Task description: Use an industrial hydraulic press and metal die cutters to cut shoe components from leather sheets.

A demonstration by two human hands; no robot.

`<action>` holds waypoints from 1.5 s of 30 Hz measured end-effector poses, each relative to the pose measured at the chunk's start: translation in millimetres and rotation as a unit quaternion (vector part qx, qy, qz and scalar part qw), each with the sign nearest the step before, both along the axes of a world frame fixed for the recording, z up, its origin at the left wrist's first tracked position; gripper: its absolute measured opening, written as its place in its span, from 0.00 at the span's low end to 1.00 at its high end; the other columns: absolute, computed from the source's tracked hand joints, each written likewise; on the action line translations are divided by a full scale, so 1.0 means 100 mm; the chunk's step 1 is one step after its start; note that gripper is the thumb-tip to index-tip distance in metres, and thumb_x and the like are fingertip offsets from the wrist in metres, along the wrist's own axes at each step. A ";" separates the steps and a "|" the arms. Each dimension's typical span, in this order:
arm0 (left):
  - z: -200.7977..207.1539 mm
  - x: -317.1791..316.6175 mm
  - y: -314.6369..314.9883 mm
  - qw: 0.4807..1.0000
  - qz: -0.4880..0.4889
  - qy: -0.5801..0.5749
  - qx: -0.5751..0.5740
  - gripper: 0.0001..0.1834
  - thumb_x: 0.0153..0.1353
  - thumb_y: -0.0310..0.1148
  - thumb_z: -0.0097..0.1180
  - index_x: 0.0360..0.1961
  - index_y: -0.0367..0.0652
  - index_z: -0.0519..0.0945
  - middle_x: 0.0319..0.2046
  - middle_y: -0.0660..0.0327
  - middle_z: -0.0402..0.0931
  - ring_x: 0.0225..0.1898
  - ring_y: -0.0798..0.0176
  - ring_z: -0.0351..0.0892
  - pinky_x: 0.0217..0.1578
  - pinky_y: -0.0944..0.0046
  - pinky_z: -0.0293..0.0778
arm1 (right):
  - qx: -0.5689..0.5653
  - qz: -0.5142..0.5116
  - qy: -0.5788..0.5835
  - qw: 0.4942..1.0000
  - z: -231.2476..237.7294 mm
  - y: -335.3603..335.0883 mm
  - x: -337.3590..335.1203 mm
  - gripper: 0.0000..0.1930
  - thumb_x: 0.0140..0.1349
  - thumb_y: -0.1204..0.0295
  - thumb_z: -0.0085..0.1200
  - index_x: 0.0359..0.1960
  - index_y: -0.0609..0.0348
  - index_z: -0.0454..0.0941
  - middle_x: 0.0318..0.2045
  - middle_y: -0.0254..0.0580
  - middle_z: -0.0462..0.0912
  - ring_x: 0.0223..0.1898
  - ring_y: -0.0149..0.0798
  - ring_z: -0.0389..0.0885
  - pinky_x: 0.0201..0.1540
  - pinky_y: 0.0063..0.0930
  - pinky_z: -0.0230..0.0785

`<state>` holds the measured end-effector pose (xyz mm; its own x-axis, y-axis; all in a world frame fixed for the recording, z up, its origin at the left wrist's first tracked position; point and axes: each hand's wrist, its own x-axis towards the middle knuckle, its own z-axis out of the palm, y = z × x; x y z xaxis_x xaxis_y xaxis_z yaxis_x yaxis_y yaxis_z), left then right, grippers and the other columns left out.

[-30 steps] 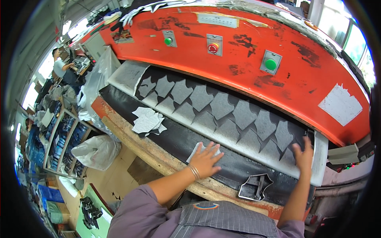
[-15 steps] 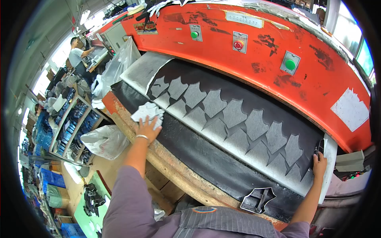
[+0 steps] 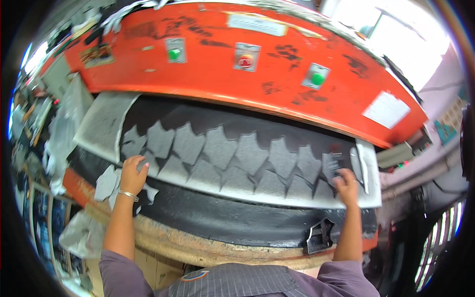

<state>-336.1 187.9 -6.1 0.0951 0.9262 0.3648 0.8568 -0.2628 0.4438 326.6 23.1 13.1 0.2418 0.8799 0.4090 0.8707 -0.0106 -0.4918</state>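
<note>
My left hand is open at the left end of a white board, its fingertips by the leftmost grey cut pieces. A row of these pointed, shield-shaped pieces lies across the black sheet, with a second row of grey shapes below. A pile of pale cut pieces rests beside my left wrist. My right hand is over the row's right end; its fingers are smeared by motion, with a dark blur at their tips. Near my right forearm stands a metal cutting die.
An orange machine beam spans the far side, bearing two green buttons and a red one. A worn wooden edge runs along the near side. Plastic bags and shelving stand at the left.
My left hand has moved off the pale pile to the leftmost cut pieces. My right hand has come inward from the sheet's right edge. The view has swung to the right.
</note>
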 end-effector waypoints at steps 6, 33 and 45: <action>0.25 0.98 0.65 0.983 0.065 0.167 -0.042 0.23 0.53 0.41 0.62 0.46 0.38 0.75 0.43 0.48 0.77 0.50 0.44 0.72 0.47 0.49 0.69 | -0.242 0.406 -0.053 0.880 0.20 -0.08 -2.09 0.24 0.57 0.53 0.58 0.52 0.49 0.76 0.56 0.56 0.72 0.56 0.55 0.70 0.58 0.43 0.64; 0.00 0.70 0.16 0.982 0.047 0.148 -0.109 0.23 0.64 0.40 0.48 0.58 0.44 0.66 0.39 0.38 0.78 0.39 0.35 0.78 0.38 0.46 0.72 | -0.254 -0.214 -0.005 0.943 -0.24 -0.07 1.63 0.26 0.55 0.49 0.59 0.28 0.65 0.76 0.26 0.57 0.80 0.31 0.54 0.79 0.36 0.44 0.68; 0.00 0.86 -0.97 0.981 -0.005 0.143 -0.133 0.36 0.57 0.35 0.56 0.66 0.40 0.58 0.42 0.42 0.75 0.44 0.41 0.74 0.47 0.50 0.70 | -0.260 -0.297 -0.048 0.917 -0.09 -0.81 1.58 0.22 0.56 0.54 0.60 0.36 0.64 0.76 0.33 0.60 0.80 0.38 0.60 0.78 0.40 0.45 0.68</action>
<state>-249.7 91.1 -6.0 0.1689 0.9833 0.0678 0.9540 -0.1804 0.2395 484.8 -57.7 4.3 0.7273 0.6861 0.0153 0.6737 -0.7095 -0.2067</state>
